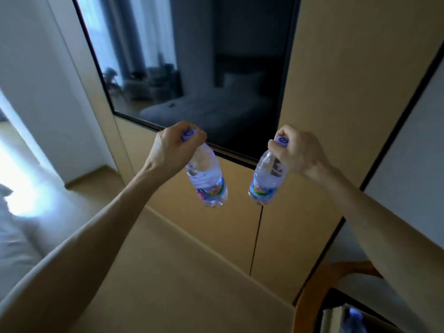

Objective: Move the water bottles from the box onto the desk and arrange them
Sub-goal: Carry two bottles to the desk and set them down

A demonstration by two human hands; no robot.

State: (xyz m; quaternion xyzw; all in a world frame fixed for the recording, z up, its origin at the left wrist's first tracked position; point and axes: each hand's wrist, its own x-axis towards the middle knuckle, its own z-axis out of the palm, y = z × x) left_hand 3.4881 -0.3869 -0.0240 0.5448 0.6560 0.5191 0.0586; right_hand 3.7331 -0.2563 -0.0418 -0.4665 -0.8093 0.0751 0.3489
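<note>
A pale tan wooden table [182,280] fills the lower middle of the view, its smooth top running up to a wall of matching tan panels [336,75]. A thin dark seam runs down the panel front just under the right bottle. Set into the wall is a large dark glossy screen with a black frame [192,68], which reflects a bed and curtains. To the left stand white walls [31,75] with bright light spilling in low at the edge, and white bedding [16,236] lies at the left border. At the lower right, the curved brown wooden back of a chair [319,282] shows, and beneath it the blurred purple cap of another bottle [355,316]; what it sits in is too blurred to tell.

Both bare forearms reach forward and up over the table. The left hand [173,147] grasps the purple cap of a clear plastic water bottle with a colourful label [209,181], fingers curled round the top, so that the bottle hangs down tilted, its base swung to the right. The right hand [298,150] grips the purple cap of a second clear labelled water bottle [266,181] in the same manner, this one tilted with its base to the left. Both bottles hang in the air above the table, near each other yet apart, touching nothing but the hands.
</note>
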